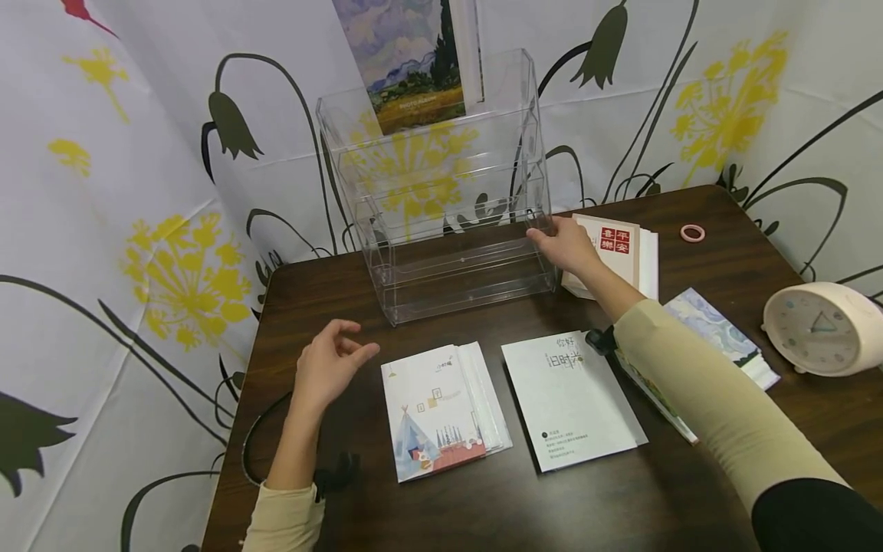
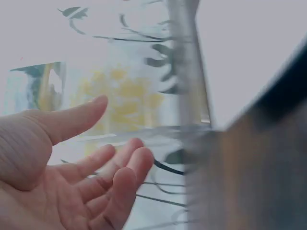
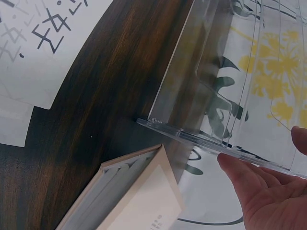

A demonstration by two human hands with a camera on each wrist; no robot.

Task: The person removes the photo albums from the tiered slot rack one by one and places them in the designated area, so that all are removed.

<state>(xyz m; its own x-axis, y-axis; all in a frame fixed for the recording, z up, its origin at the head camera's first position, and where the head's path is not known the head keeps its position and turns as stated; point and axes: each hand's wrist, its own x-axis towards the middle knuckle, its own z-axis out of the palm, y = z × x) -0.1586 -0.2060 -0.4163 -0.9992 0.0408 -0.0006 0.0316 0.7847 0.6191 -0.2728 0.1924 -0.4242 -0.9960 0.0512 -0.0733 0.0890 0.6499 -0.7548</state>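
Note:
A clear plastic tiered rack (image 1: pixel 462 295) stands at the back of the dark wooden table. My right hand (image 1: pixel 569 245) grips its right side panel; in the right wrist view the thumb is on one side of the panel and the fingers (image 3: pixel 235 175) lie along the outside. My left hand (image 1: pixel 327 368) hovers left of the rack's front, holding nothing, its fingers loosely bent and the thumb apart, as the left wrist view also shows. A photo album with a painted landscape cover (image 1: pixel 414 69) leans upright in the rack's top tier.
In front lie a notebook with a tent drawing (image 1: pixel 431 429) and a white booklet (image 1: pixel 572 406). Right of the rack are a beige book (image 1: pixel 610 245), a blue painted-cover book (image 1: pixel 710 326), a pink ring (image 1: pixel 692 233) and an alarm clock (image 1: pixel 821 330). A patterned curtain (image 1: pixel 186 207) hangs behind.

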